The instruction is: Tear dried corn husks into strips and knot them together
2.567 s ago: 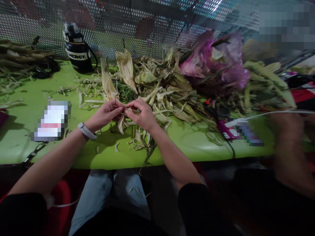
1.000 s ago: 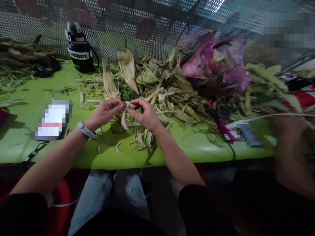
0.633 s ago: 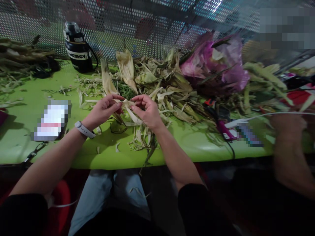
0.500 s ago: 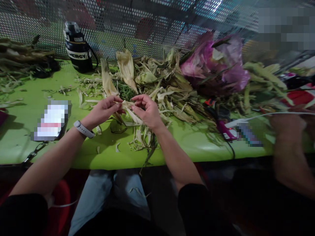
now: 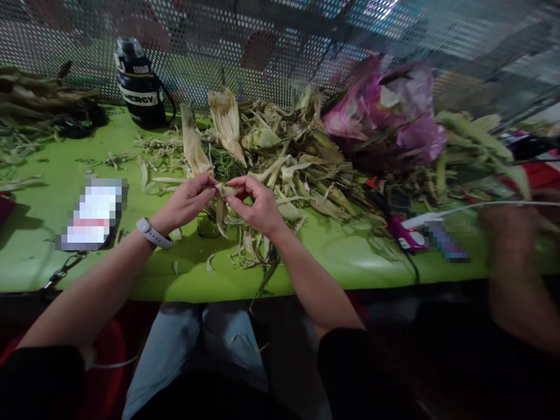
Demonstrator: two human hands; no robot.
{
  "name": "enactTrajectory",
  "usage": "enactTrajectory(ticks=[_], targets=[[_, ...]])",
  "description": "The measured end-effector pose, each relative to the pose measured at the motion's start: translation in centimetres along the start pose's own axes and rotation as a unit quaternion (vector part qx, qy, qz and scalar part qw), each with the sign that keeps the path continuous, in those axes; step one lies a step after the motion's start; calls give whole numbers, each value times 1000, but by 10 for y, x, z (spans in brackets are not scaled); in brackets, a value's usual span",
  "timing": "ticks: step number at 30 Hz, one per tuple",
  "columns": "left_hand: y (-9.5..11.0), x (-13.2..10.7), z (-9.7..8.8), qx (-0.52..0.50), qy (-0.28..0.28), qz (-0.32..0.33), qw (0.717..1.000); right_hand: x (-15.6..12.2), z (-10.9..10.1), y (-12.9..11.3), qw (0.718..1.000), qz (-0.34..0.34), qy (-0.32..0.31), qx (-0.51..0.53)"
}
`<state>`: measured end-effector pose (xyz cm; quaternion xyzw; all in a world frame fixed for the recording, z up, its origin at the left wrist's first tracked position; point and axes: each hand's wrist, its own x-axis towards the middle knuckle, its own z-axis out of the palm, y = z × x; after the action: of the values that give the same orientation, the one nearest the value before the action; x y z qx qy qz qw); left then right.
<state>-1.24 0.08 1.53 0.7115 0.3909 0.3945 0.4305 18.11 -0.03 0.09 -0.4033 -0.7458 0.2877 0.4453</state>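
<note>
Between my two hands is a pale strip of corn husk point(image 5: 226, 191), with a piece of it hanging down below the fingers. My left hand point(image 5: 192, 197), with a white band on the wrist, pinches its left end. The fingertips of my right hand point(image 5: 256, 203) are closed on its right end. Just behind my hands stand two dry corn husks point(image 5: 193, 146) beside thin green strands point(image 5: 227, 163). Husk scraps point(image 5: 251, 245) lie on the green tabletop point(image 5: 175, 283) in front of my right hand.
A heap of corn husks point(image 5: 315, 175) and a pink plastic bag point(image 5: 389, 122) lie behind to the right. A dark bottle point(image 5: 140, 87) stands back left, a blurred phone point(image 5: 91, 214) lies left. At right are a pink power bank point(image 5: 406, 234) and another person's arm point(image 5: 511, 251).
My hands have drawn closer together on the husk, the left one moving slightly right. A strip now hangs lower beneath the fingers. The other person's hand has shifted a little.
</note>
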Motion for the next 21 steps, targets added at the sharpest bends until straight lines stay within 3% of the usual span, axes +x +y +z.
enactTrajectory(ticks=[9,15,21], targets=[[1,-1,7,39,0,-41,998,-1,-1,-6,999,40,-28,18],[0,1,4,66,-31,-8,997,0,-1,-2,999,6,-35,-16],[-4,3,-1,-5,-50,8,999,3,-7,0,993,75,-25,85]])
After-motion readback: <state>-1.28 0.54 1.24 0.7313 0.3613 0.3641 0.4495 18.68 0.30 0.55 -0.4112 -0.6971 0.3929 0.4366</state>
